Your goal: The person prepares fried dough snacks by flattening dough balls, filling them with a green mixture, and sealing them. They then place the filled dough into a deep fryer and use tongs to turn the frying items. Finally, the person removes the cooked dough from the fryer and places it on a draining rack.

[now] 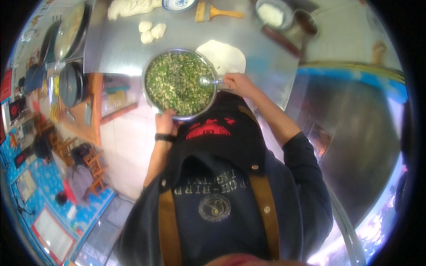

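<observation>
My left hand grips the near rim of a round metal bowl, which is filled with a chopped green and pale filling. The handle of a metal spoon is in my right hand, at the bowl's right rim, and the spoon's head rests on the filling. Just beyond the bowl and partly behind it, a flat rolled sheet of dough lies on the metal worktop. Several small dough balls sit farther back on the left.
A long dough piece, a blue-and-white dish and a wooden-handled brush lie along the back. A bowl of white stuff and a dark red bar are at the back right. Round pans stand left; a seated person is at lower left.
</observation>
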A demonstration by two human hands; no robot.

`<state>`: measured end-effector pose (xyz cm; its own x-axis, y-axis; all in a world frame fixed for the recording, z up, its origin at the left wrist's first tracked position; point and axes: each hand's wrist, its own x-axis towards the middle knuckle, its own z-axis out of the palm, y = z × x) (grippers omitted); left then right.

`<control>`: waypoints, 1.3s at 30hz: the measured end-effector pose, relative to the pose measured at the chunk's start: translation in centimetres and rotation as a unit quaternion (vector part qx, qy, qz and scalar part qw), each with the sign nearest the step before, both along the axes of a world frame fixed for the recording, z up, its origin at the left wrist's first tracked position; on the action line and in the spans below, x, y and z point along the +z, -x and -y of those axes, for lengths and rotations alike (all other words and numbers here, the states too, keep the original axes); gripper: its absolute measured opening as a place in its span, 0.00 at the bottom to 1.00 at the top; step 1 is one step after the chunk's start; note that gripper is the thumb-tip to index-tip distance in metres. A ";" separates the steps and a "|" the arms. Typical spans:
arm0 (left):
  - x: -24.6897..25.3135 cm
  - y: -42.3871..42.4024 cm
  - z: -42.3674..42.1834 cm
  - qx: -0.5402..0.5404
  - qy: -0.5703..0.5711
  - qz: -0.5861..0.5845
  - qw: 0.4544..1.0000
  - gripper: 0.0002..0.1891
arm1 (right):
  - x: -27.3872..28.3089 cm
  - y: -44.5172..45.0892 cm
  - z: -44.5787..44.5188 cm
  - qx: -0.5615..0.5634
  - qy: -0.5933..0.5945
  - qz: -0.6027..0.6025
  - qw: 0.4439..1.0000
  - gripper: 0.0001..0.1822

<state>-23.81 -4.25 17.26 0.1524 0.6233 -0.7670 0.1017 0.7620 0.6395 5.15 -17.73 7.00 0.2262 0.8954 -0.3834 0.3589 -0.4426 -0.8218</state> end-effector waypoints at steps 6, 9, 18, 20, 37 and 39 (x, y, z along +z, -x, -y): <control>1.5 -0.5 -1.0 -0.002 -0.012 -0.011 1.000 0.07 | -1.3 2.0 0.6 0.033 -0.140 0.204 0.968 0.06; 1.0 0.1 -1.3 -0.021 -0.020 -0.017 0.999 0.08 | -1.6 1.4 -0.7 0.015 -0.186 0.292 0.938 0.06; 0.4 0.4 -1.8 -0.012 -0.027 -0.048 0.998 0.07 | -5.0 0.3 -2.3 -0.078 -0.209 0.322 0.920 0.06; 0.6 0.6 -2.0 -0.014 -0.024 -0.048 0.998 0.09 | -5.2 0.0 -2.3 -0.094 -0.185 0.305 0.929 0.05; -0.1 1.0 -1.9 -0.019 -0.016 -0.040 0.999 0.10 | -3.7 2.2 -4.0 -0.127 -0.155 0.177 0.964 0.07; 0.1 0.8 -1.7 -0.019 -0.019 -0.036 0.999 0.09 | -3.7 3.3 -2.9 -0.068 -0.208 0.196 0.956 0.07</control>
